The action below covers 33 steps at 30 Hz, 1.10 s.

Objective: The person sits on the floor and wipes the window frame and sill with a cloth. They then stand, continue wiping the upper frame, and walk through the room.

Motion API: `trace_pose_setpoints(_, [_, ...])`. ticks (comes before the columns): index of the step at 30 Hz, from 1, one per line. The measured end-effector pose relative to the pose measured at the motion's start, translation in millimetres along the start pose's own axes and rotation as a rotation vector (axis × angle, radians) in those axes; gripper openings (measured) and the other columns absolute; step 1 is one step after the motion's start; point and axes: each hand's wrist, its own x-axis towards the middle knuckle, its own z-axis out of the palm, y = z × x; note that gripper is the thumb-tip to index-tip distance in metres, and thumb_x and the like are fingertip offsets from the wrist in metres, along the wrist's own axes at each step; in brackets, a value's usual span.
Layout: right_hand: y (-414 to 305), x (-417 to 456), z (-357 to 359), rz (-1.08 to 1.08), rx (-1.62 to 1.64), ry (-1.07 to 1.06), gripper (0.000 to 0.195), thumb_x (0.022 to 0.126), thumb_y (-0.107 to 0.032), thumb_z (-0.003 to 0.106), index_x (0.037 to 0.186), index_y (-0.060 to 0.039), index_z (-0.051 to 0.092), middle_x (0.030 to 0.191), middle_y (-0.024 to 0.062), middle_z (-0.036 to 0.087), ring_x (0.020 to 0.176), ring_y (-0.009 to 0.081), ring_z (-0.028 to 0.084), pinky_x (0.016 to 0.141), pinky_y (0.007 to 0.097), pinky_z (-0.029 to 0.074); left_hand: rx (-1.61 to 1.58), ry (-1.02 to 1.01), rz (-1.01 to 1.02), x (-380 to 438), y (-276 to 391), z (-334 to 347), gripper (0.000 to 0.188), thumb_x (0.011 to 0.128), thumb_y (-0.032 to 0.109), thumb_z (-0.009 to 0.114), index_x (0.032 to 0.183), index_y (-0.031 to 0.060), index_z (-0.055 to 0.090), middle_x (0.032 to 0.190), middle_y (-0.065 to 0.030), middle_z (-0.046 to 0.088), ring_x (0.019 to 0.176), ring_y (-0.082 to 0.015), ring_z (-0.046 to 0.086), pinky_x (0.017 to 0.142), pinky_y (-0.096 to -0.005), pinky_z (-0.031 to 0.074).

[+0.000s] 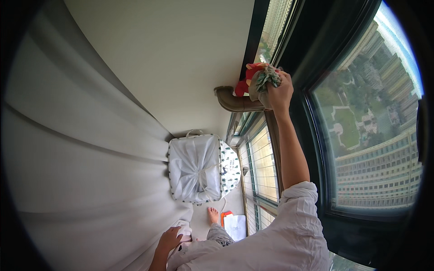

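My right hand (282, 88) is raised at the window, its fingers closed around a crumpled grey-green cloth (268, 79). Behind the cloth is a red fabric item (253, 71) with pale yellow patches, above a bent brown metal handrail (237, 104). Whether my fingers also grip the red item is hidden. Low down, my left hand (170, 238) rests against pale fabric (184, 230) by my side. Its fingers are slightly bent, and I cannot tell whether they pinch the fabric.
A white storage basket (195, 166) with a drawstring top and a green tree print stands on the floor against the wall. A long pale curtain (88, 162) hangs at left. Papers (235, 227) lie beside my foot. A dark-framed window (322, 152) rises at right.
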Motion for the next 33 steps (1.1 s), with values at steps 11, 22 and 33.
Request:
trace_pose_setpoints(11, [-58,76,-26,0.041,-0.393,-0.405,0.03,0.071,-0.016,0.066,0.092,0.0039,0.07,0.101,0.018,0.065,0.093,0.0333,0.064,0.081,0.0392,0.051,0.042,0.048,0.019,-9,-15,26,0.044,0.087,0.032,0.062,0.123,0.0088,0.056,0.117,-0.0147,0.062,0.106,-0.0328,0.061,0.089,-0.0446,0.049])
trace_pose_setpoints(22, [-5,108,25,0.127,-0.287,-0.356,0.032,0.071,-0.025,0.07,0.089,0.0018,0.072,0.088,0.0179,0.071,0.081,0.0302,0.069,0.075,0.0372,0.052,0.014,0.021,-0.081,-25,-28,34,0.046,0.087,0.034,0.062,0.126,0.0092,0.056,0.121,-0.0149,0.06,0.108,-0.0336,0.06,0.092,-0.0437,0.048])
trace_pose_setpoints(33, [35,116,-16,0.093,-0.073,-0.111,0.031,0.07,-0.025,0.075,0.09,-0.0018,0.073,0.076,0.011,0.07,0.07,0.0209,0.066,0.072,0.033,0.051,-0.026,0.147,0.02,-28,-36,53,0.041,0.085,0.03,0.064,0.118,0.0079,0.059,0.109,-0.0166,0.064,0.099,-0.034,0.064,0.085,-0.0458,0.051])
